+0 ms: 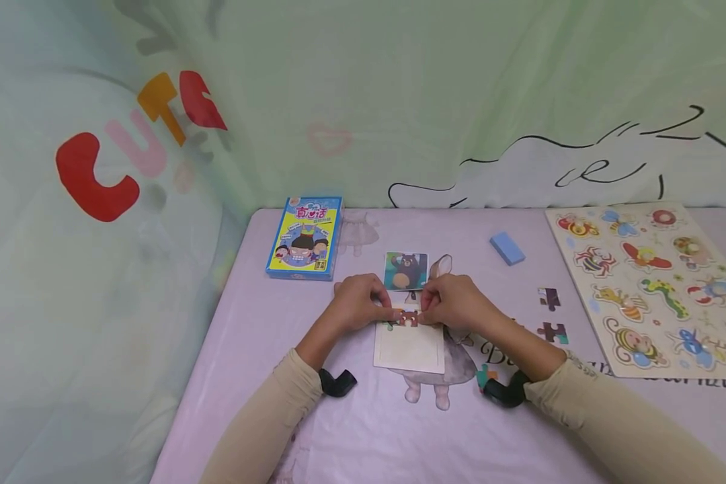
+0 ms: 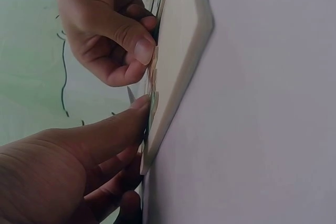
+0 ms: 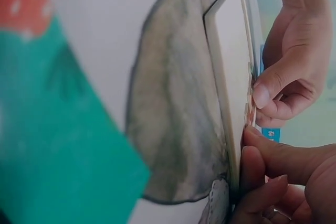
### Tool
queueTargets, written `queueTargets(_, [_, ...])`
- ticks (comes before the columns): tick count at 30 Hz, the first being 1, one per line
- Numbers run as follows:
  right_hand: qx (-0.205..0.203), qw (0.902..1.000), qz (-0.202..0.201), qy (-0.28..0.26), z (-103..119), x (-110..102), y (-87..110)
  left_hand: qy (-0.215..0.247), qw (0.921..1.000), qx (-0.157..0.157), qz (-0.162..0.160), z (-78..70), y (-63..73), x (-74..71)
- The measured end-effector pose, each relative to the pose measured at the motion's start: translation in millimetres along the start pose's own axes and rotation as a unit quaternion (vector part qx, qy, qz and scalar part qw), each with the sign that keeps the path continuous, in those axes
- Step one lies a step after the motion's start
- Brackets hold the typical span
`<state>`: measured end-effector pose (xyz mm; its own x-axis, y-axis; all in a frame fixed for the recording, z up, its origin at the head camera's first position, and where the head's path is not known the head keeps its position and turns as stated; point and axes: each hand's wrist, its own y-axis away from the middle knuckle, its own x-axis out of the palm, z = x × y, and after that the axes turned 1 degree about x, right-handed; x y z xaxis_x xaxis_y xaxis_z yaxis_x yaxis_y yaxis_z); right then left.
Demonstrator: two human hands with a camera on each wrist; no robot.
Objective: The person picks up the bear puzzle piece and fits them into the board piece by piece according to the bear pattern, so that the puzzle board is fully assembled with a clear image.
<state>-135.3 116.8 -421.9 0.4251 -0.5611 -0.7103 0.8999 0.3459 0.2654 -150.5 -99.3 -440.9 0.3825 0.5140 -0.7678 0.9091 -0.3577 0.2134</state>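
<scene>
A pale, shallow puzzle tray (image 1: 408,356) lies in front of the person, with jigsaw pieces along its far edge. One puzzle piece (image 1: 409,318) there shows a brown bear's face. My left hand (image 1: 361,301) pinches a greenish piece at the tray's far left corner, thumb on top. From the other side my right hand (image 1: 454,302) pinches the bear-face piece between thumb and curled fingers. The two thumbs nearly meet in the left wrist view, over the tray's edge (image 2: 181,77). Just beyond the hands is a square bear picture (image 1: 407,271).
Loose puzzle pieces (image 1: 553,332) lie right of the tray, one teal and orange piece (image 1: 486,374) beside the right wrist's black strap. A blue block (image 1: 507,249) sits farther back. At left stands a card box (image 1: 305,238); at right, an insect board (image 1: 617,349).
</scene>
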Motion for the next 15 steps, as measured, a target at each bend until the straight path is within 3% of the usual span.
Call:
queueTargets(8, [-0.021,0.9998,0.002,-0.007,-6.7,-4.8,4.4,-0.001,1.0000,0.002,-0.006,0.8,-0.4,1.4])
queueTargets(15, [-0.022,0.9993,-0.008,-0.030,-12.4,-21.8,19.8,0.002,1.0000,-0.003,-0.004,0.8,0.2,2.0])
